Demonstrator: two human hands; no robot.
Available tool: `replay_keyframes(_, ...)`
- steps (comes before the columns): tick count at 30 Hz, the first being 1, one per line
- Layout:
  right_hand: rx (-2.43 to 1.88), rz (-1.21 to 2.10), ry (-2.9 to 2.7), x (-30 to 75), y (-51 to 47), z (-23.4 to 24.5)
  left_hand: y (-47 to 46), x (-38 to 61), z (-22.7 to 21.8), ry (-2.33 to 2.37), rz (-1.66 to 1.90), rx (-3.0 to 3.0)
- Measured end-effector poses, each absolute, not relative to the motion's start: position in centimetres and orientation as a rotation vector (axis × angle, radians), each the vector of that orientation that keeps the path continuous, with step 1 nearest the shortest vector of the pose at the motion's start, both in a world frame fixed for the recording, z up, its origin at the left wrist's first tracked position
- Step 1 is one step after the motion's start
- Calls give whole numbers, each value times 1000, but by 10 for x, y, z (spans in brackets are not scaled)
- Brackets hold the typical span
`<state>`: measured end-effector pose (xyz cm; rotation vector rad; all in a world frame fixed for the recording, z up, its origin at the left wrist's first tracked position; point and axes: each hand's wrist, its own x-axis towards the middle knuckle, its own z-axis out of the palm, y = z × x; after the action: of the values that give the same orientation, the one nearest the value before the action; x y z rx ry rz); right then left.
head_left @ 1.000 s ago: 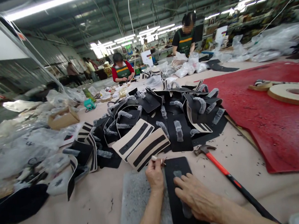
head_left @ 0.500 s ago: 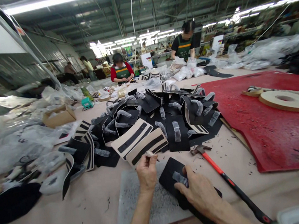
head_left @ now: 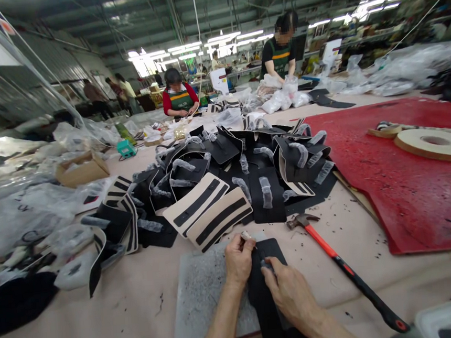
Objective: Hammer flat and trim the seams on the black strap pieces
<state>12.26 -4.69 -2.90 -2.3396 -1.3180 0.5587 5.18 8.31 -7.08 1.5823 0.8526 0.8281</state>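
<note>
My left hand [head_left: 238,260] is closed, its fingertips pinching a small whitish piece [head_left: 246,235] whose kind I cannot make out. Beside it lies a black panel [head_left: 269,246] with rounded corners, over the right part of a grey board [head_left: 199,292]. My right hand [head_left: 293,292] closes on the plastic-wrapped strap fixed to this panel; fingers hide most of the strap. To the right of that hand a claw hammer [head_left: 331,252] with a red and black handle rests on the table. Two beige panels with black stripes [head_left: 218,217] lie just beyond my left hand.
A heap of black panels with wrapped straps [head_left: 224,153] fills the middle. A red sheet [head_left: 402,206] bearing a tape roll [head_left: 412,139] lies at right. Clear plastic bags [head_left: 12,214] and a cardboard box [head_left: 81,169] are at left. Two co-workers in aprons [head_left: 182,100] work across the table.
The black panel has turned more upright in view and shifted over the grey board. My left hand has moved right with the whitish piece, close to my right hand and the strap.
</note>
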Motion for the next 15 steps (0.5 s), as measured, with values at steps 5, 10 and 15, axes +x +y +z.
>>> replay_keyframes(5, -2307, 619, -1323, 123, -55, -36, 81, 57, -78, 811, 778, 1571)
replay_keyframes(10, -2174, 476, -1309, 129, -64, -54, 80, 53, -73, 755, 725, 1573)
replay_keyframes(15, -2148, 297, -1402, 128, -68, -68, 77, 52, -73, 742, 687, 1624)
